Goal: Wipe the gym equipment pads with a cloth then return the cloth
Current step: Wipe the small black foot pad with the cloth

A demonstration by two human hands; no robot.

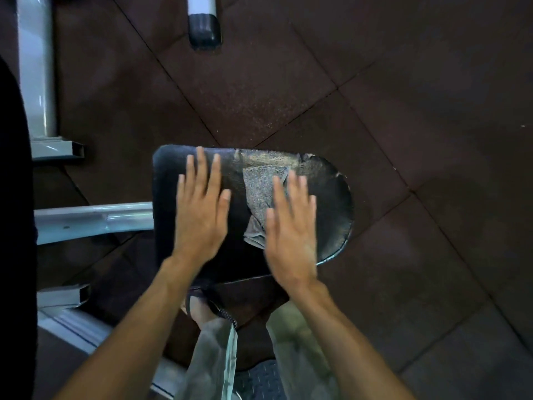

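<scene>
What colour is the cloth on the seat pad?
Speckled grey cloth, lying on the black pad; clearest in the head view.

Worn pad, soft cloth, painted steel

Your pad (199, 249) is black vinyl, smooth at its left edge, cracked and peeling rough along its far and right edges. The cloth (259, 189) is grey, nubby fabric. The frame tube (92, 222) is glossy painted metal; the floor (403, 111) is matt, speckled rubber tile.

The pad (199, 255) is black, flat and rounded at its right end, where the cover is worn and cracked. The cloth (259, 194), grey and crumpled, lies on the pad's middle, partly hidden on its right.
</scene>
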